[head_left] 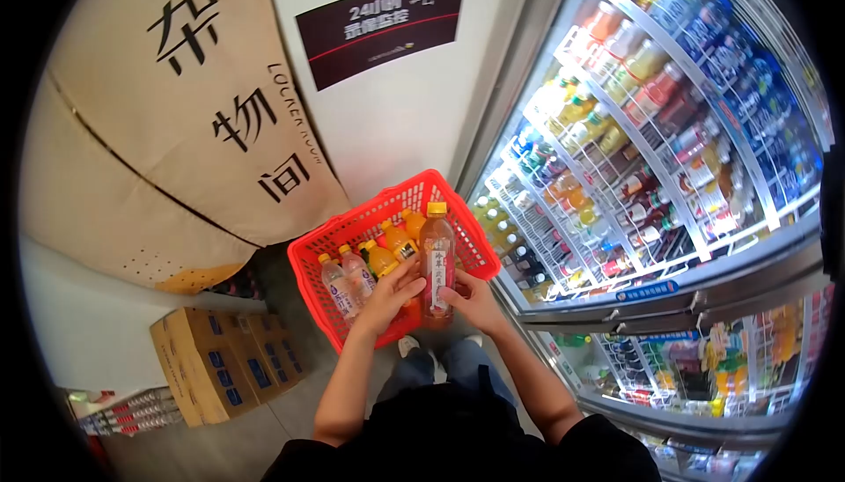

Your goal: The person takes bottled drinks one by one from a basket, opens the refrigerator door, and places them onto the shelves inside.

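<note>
Upright in front of me is a bottle of brown drink (437, 249) with a yellow cap and a pale and pink label. My right hand (475, 303) grips its lower right side, thumb on the front and the other fingers mostly hidden behind. From the left, my left hand (393, 299) holds the bottle's edge, its fingertips partly hidden. Below and behind the hands is a red shopping basket (307, 281). Inside it lie two clear bottles (337, 286) with pale caps and several orange juice bottles (381, 259).
A lit drinks fridge (607, 316) with several shelves of bottles fills the right side. Cardboard boxes (204, 367) stand on the floor at lower left, beside stacked packs (132, 413). A beige locker-room door (176, 156) and a dark sign (380, 31) are ahead.
</note>
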`<state>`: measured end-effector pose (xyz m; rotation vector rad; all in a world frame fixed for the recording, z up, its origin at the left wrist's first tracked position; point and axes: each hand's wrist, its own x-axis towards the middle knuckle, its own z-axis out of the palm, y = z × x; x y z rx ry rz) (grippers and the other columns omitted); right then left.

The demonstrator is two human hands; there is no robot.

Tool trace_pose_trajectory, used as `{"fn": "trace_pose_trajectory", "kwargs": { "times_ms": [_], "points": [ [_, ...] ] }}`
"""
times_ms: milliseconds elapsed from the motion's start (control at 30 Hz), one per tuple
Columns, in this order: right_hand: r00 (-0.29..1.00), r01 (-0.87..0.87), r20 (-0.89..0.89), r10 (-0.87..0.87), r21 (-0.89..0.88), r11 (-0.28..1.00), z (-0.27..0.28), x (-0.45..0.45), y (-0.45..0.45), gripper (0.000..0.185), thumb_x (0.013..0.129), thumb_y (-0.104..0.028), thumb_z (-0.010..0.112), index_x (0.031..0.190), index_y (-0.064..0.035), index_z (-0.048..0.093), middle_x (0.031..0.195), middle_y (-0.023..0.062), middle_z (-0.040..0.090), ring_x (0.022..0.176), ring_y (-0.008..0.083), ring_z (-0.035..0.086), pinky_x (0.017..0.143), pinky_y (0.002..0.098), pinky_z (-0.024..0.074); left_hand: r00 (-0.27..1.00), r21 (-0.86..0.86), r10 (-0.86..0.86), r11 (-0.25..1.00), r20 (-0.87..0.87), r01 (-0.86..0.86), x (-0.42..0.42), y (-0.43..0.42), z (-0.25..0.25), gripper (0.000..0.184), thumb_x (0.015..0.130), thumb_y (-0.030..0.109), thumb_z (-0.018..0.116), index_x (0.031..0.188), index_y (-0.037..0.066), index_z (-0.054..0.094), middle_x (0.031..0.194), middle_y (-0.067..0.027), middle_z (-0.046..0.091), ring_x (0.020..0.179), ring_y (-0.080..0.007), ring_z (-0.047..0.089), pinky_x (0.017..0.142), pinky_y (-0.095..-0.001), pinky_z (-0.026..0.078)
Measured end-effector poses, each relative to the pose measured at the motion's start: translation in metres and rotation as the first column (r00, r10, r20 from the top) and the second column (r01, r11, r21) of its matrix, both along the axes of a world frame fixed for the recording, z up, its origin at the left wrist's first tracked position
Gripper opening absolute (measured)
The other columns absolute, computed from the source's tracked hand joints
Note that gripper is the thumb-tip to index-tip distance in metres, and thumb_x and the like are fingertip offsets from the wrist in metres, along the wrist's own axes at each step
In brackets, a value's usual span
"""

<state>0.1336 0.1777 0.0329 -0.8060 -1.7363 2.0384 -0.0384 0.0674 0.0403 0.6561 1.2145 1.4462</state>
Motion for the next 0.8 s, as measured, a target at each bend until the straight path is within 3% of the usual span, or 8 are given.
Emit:
{"fn": "trace_pose_trajectory", "kwargs": {
  "times_ms": [33, 100, 300, 467, 567, 633, 700, 800],
  "points": [
    [0.999, 0.011, -0.033, -0.011, -0.001, 1.0, 0.003, 0.008, 0.001, 0.047, 0.092, -0.02, 0.067, 0.132, 0.0003, 0.054, 0.108, 0.0053, 0.067, 0.093, 0.0111, 0.064, 0.083, 0.0261, 0.0502, 1.0, 0.006, -0.021, 1.0, -0.005, 0.021, 0.007, 0.003, 0.003, 0.059, 0.099, 0.023, 0.057, 0.148, -0.001, 0.034, 0.14, -0.0093, 0.049, 0.128, -0.0176, 0.048, 0.109, -0.0322, 0.038],
    [0.997, 0.054, -0.051, -0.054, 0.0, 0.999, 0.004, 0.028, 0.001, 0.045, 0.092, -0.019, 0.066, 0.131, 0.0007, 0.055, 0.108, 0.0052, 0.067, 0.09, 0.011, 0.064, 0.082, 0.0254, 0.0502, 0.952, -0.06, -0.019, 0.997, 0.307, 0.039, 0.022, 0.012, 0.01, 0.062, 0.097, 0.021, 0.059, 0.149, 0.001, 0.032, 0.143, -0.0091, 0.047, 0.128, -0.0175, 0.048, 0.107, -0.0343, 0.04],
    [0.975, 0.203, 0.086, -0.204, 0.016, 0.979, 0.028, 0.101, 0.001, 0.047, 0.092, -0.02, 0.067, 0.133, -0.0006, 0.054, 0.115, 0.0045, 0.064, 0.099, 0.0109, 0.061, 0.087, 0.028, 0.0484, 0.956, 0.002, -0.24, 0.97, 0.169, 0.243, 0.084, 0.039, 0.009, 0.067, 0.095, 0.022, 0.063, 0.151, 0.004, 0.03, 0.139, -0.0087, 0.049, 0.126, -0.018, 0.05, 0.102, -0.0347, 0.044],
    [0.931, 0.363, 0.016, -0.364, 0.038, 0.931, 0.037, 0.179, -0.007, 0.049, 0.092, -0.021, 0.068, 0.134, -0.0009, 0.054, 0.117, 0.0053, 0.064, 0.1, 0.0117, 0.061, 0.089, 0.0286, 0.0482, 0.895, 0.028, -0.427, 0.904, 0.129, 0.427, 0.154, 0.06, 0.037, 0.073, 0.092, 0.02, 0.067, 0.152, 0.006, 0.028, 0.132, -0.0092, 0.053, 0.118, -0.0171, 0.054, 0.099, -0.034, 0.044],
    [0.876, 0.479, -0.041, -0.48, 0.187, 0.858, 0.045, 0.224, -0.017, 0.051, 0.092, -0.023, 0.068, 0.135, -0.0007, 0.053, 0.119, 0.0078, 0.063, 0.109, 0.0167, 0.059, 0.096, 0.0322, 0.046, 0.862, 0.054, -0.498, 0.867, 0.091, 0.495, 0.2, 0.071, 0.038, 0.077, 0.088, 0.013, 0.07, 0.152, 0.006, 0.029, 0.131, -0.0099, 0.054, 0.115, -0.0161, 0.055, 0.099, -0.0341, 0.044],
    [0.806, 0.588, -0.117, -0.58, 0.272, 0.762, 0.036, 0.247, -0.026, 0.046, 0.092, -0.028, 0.068, 0.126, 0.0008, 0.058, 0.113, 0.0122, 0.061, 0.104, 0.0184, 0.06, 0.094, 0.0325, 0.0473, 0.86, 0.076, -0.511, 0.857, -0.001, 0.51, 0.227, 0.077, 0.045, 0.079, 0.086, 0.009, 0.072, 0.152, 0.005, 0.03, 0.13, -0.0103, 0.055, 0.115, -0.0156, 0.054, 0.1, -0.0341, 0.043],
    [0.83, 0.546, -0.069, -0.553, 0.303, 0.781, 0.034, 0.277, -0.032, 0.05, 0.094, -0.023, 0.066, 0.135, 0.0002, 0.051, 0.126, 0.0101, 0.053, 0.121, 0.0193, 0.052, 0.103, 0.0353, 0.0426, 0.834, 0.122, -0.552, 0.827, -0.005, 0.549, 0.253, 0.078, 0.043, 0.079, 0.085, 0.007, 0.072, 0.151, 0.004, 0.03, 0.131, -0.0097, 0.055, 0.114, -0.0153, 0.054, 0.101, -0.0337, 0.042],
    [0.788, 0.579, -0.041, -0.615, 0.391, 0.715, 0.038, 0.309, -0.048, 0.049, 0.096, -0.028, 0.063, 0.134, 0.0001, 0.052, 0.126, 0.01, 0.054, 0.117, 0.0188, 0.053, 0.102, 0.0359, 0.0429, 0.827, 0.159, -0.561, 0.813, -0.041, 0.56, 0.29, 0.074, 0.038, 0.072, 0.086, 0.008, 0.072, 0.148, 0.003, 0.036, 0.129, -0.0068, 0.057, 0.11, -0.0143, 0.056, 0.099, -0.0326, 0.043]
  ]
}}
